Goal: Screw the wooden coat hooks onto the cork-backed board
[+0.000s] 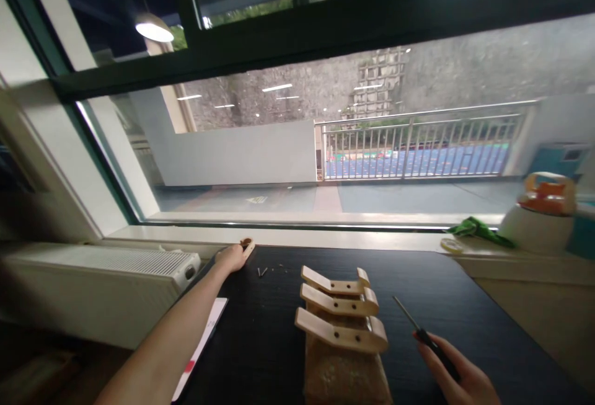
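Note:
At the table's far left corner, my left hand [231, 258] has its fingers closed around a small light-wood piece [250, 249]; a brown rounded part shows beside the fingertips. My right hand [458, 371] grips a screwdriver [434, 350] by its black handle, its thin metal shaft pointing up and left. Between the hands, three curved wooden hooks [341, 333] with dark holes lie side by side across a brown wooden board [346, 377]. The screwdriver tip is to the right of the hooks, apart from them. A few small screws [263, 271] lie near my left hand.
The black table [260, 337] meets a white windowsill [325, 239]. A white paper or pad [202, 346] lies under my left forearm. On the sill's right are a green cloth [478, 230], a yellowish roll [452, 245] and a white-and-orange jug [539, 225]. A radiator [102, 287] stands left.

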Demonstrator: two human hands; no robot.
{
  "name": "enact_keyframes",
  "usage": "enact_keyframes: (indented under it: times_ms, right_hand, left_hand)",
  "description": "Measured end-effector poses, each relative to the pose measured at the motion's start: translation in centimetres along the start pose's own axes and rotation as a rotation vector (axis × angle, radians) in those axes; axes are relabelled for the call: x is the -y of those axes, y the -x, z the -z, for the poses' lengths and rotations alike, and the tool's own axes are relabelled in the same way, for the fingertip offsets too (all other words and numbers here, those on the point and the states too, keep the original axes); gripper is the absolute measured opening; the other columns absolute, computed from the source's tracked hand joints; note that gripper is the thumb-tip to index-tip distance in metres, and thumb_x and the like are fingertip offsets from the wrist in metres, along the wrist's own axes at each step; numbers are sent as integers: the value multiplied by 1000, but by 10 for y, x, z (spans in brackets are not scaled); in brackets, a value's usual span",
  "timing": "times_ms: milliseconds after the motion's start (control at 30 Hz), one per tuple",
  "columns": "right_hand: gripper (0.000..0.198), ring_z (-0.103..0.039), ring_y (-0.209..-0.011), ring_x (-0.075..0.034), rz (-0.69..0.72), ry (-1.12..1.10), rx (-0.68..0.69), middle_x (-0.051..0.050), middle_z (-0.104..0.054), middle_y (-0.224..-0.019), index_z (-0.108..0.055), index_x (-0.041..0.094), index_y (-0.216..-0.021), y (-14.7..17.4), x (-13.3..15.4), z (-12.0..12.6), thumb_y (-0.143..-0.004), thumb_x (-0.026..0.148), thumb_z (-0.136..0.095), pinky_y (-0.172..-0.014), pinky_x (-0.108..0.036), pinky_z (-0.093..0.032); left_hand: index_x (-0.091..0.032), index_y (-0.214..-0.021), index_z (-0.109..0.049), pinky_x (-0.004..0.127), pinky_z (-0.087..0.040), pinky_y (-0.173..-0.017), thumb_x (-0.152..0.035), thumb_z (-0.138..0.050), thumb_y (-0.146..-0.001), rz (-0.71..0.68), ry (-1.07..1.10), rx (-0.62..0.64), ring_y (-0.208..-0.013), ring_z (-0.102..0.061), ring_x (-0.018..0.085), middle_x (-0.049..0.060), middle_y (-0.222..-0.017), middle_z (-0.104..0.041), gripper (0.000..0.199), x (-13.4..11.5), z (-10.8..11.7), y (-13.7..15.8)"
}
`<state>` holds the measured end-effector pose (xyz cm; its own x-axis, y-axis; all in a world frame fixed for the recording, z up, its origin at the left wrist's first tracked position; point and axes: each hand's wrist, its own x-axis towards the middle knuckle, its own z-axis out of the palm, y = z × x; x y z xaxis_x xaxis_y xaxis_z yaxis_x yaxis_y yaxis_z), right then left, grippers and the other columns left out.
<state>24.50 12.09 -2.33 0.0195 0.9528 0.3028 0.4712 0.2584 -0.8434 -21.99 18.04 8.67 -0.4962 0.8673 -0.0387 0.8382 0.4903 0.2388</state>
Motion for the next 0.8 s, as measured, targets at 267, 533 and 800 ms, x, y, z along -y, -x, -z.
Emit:
enact_keyframes:
  times_ms: [267, 533, 800]
  right_hand:
    - [42, -64, -76, -21, -65, -123, 9, -5, -68, -76, -68, 16, -100, 11, 12, 0, -77, 48, -53, -66, -25, -52]
    - [34, -61, -76, -19, -133, -217, -104, -5, -64, -82, -58, 18, -94, 15, 15, -3, -71, 44, -61, -66, -27, -50]
    - [37, -61, -66, -13, -55, -191, 254, -1, -63, -73, -58, 20, -110, 64, 50, -1, -77, 34, -57, -62, -19, -50]
  left_hand:
    - [-19, -109, -52, 19, -48, -65, -46, -37, -88, -505, 323, -184, -71, -62, 13, -1, -82, -66, 36, -32, 40, 110]
    - [-22, -104, -58, 16, -47, -58, -27, -41, -88, -1130, 34, -204, -64, -61, 11, 0, -74, -64, 24, -53, -11, 230]
    - [-21, -99, -61, 25, -48, -56, -37, -35, -92, -1337, -136, -358, -62, -59, 14, 1, -73, -65, 31, -56, -46, 235]
